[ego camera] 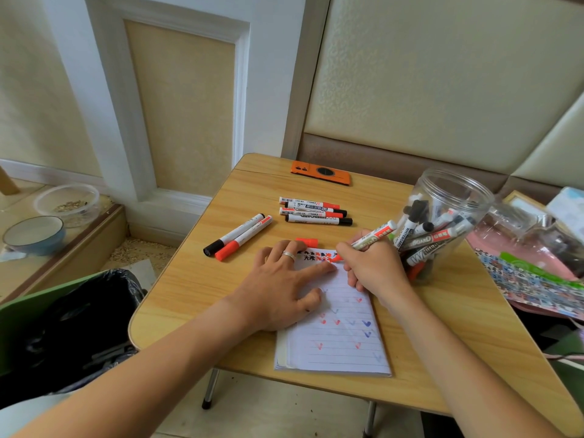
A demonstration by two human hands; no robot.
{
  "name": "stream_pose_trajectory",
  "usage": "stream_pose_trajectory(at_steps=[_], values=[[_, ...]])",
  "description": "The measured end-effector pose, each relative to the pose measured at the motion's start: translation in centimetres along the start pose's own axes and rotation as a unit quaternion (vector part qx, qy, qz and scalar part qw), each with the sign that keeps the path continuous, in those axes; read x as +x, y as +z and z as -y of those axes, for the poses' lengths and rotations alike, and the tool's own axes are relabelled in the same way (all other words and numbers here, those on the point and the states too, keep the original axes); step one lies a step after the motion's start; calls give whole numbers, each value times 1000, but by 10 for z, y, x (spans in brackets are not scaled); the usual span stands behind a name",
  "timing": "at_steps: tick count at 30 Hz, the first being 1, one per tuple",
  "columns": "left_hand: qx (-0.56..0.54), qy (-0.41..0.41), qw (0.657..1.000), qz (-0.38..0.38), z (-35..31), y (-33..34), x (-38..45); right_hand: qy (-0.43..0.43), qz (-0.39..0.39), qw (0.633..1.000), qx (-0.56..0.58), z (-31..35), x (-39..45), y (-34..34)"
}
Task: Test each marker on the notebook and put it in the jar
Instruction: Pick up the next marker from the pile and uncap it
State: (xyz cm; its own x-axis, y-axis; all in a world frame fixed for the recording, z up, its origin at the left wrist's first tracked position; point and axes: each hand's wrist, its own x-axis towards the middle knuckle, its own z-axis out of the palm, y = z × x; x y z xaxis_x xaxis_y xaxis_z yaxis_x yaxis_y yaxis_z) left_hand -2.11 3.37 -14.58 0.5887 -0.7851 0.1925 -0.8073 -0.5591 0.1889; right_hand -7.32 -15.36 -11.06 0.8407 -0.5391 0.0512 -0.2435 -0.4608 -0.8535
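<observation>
A lined notebook (339,339) lies on the small wooden table (196,279), marked with red, blue and black test strokes. My left hand (281,289) presses flat on its upper left part. My right hand (373,267) grips a white marker (376,237) with its red tip on the page's top edge. A loose red cap (307,242) lies just beyond the notebook. A clear plastic jar (442,222) holding several markers stands right of my right hand. Two markers (238,237) lie at the left, and several more markers (314,211) lie side by side farther back.
An orange phone (320,172) lies at the table's far edge. A patterned bag (531,279) and clutter crowd the right side. Left of the table are a black-lined bin (72,317), a blue bowl (33,235) and a clear container (68,202) on a low ledge.
</observation>
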Motion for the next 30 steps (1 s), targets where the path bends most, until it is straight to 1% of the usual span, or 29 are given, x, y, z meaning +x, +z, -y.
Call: stream_pose_trajectory(at_steps=[7, 15, 18, 22, 26, 28, 30], values=[[-10, 2, 1000, -1, -1, -2, -1, -6, -10, 1000, 25, 0, 0, 1], [-16, 7, 1000, -8, -1, -2, -2, -4, 12, 1000, 4, 1, -4, 4], [-20, 4, 1000, -9, -1, -3, -2, -11, 6, 1000, 12, 2, -5, 4], [-60, -11, 997, -50, 2, -4, 1, -29, -26, 996, 85, 3, -5, 7], [-87, -48, 992, -79, 3, -2, 12, -20, -9, 989, 146, 3, -8, 18], [-96, -80, 986, -114, 3, -1, 19, -14, -8, 987, 157, 2, -10, 24], [-70, -105, 982, -142, 5, 0, 26, -18, -9, 988, 155, 2, -13, 28]])
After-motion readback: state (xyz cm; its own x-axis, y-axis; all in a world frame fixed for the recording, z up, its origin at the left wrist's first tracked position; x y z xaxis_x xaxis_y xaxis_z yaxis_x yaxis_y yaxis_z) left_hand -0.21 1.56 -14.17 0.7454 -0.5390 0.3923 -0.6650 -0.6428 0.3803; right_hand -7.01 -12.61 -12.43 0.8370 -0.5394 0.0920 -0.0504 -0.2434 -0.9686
